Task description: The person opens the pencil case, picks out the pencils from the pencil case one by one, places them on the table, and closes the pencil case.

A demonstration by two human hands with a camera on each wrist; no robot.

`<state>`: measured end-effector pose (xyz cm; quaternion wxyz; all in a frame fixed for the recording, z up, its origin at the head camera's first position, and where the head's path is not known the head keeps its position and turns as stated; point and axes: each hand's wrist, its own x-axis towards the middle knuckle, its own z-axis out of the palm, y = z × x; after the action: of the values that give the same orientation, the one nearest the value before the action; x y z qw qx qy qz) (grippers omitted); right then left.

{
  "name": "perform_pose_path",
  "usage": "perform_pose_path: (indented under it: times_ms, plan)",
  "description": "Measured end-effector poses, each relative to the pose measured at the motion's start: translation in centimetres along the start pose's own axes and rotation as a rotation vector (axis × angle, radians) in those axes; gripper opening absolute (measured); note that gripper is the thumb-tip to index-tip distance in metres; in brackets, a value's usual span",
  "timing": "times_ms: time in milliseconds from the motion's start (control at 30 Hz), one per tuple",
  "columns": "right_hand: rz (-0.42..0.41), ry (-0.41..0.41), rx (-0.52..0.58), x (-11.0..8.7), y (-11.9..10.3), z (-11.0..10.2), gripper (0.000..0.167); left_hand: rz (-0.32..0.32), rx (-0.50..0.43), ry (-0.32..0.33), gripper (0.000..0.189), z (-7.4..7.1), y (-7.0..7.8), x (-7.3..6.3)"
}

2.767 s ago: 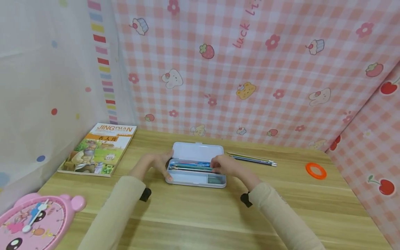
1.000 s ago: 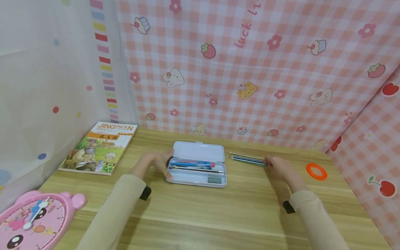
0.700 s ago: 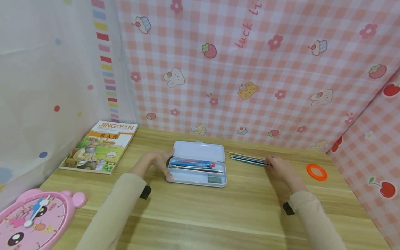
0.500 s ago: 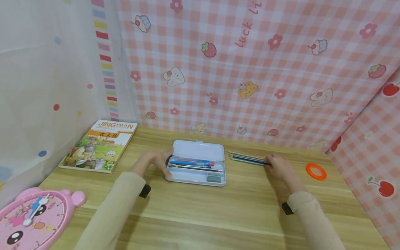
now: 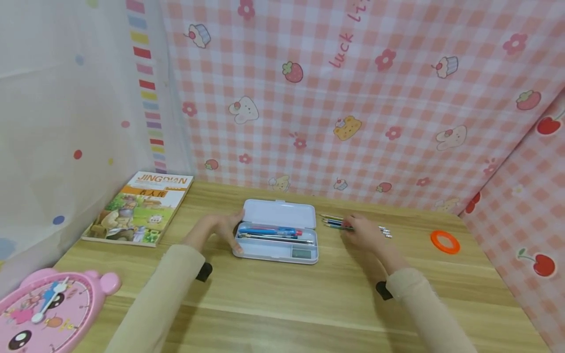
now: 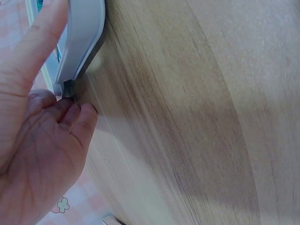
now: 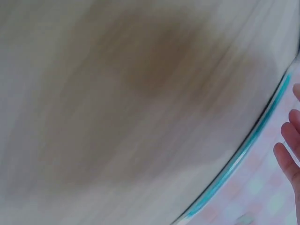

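Note:
A white pencil case (image 5: 265, 252) lies with its lid (image 5: 280, 214) raised at the back. In it are a blue pen (image 5: 269, 231) with a red end, dark slim sticks and a grey-green block (image 5: 301, 253), perhaps an eraser. My left hand (image 5: 220, 230) holds its left end, thumb at the front corner and fingers curled at the back one, as the left wrist view shows closely. My right hand (image 5: 364, 235) is over several pencils (image 5: 333, 221) right of the case, hiding their middles. The right wrist view shows loosely extended fingers (image 7: 286, 150) near a blurred teal pencil (image 7: 243, 150).
An orange ring (image 5: 445, 242) lies on the table's right side. On the left are a picture-covered book (image 5: 141, 211) and a pink clock (image 5: 66, 309). Pink checked cloth (image 5: 353, 98) hangs behind the wooden table (image 5: 282, 304).
My right hand first reached into the case, then moved to the pencils' eraser ends with a teal pencil. Now it has slid left along them, uncovering those ends. My left hand stays on the case.

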<state>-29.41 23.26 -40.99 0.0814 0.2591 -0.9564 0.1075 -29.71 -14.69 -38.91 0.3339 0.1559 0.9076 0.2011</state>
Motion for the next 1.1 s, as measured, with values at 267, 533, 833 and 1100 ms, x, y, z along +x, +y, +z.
perform_pose_path:
  times_ms: [267, 533, 833, 1100]
  plan:
    - [-0.095, -0.154, 0.113, 2.4, -5.8, 0.7, 0.024, 0.004, -0.008, 0.005, 0.125, 0.4, -0.1, 0.3]
    - [-0.176, -0.279, 0.348, 4.1, -8.7, 1.3, 0.022, 0.014, -0.01, 0.011, 0.123, 0.3, -0.1, -0.1]
    - [-0.154, -0.333, 0.346, 4.3, -8.5, 1.8, 0.018, 0.026, 0.003, 0.023, 0.123, 0.3, 0.0, -0.3]
    - [-0.189, -0.325, 0.301, 4.2, -8.6, 1.5, 0.017, 0.013, -0.024, 0.022, 0.123, 0.1, 0.0, -0.1]
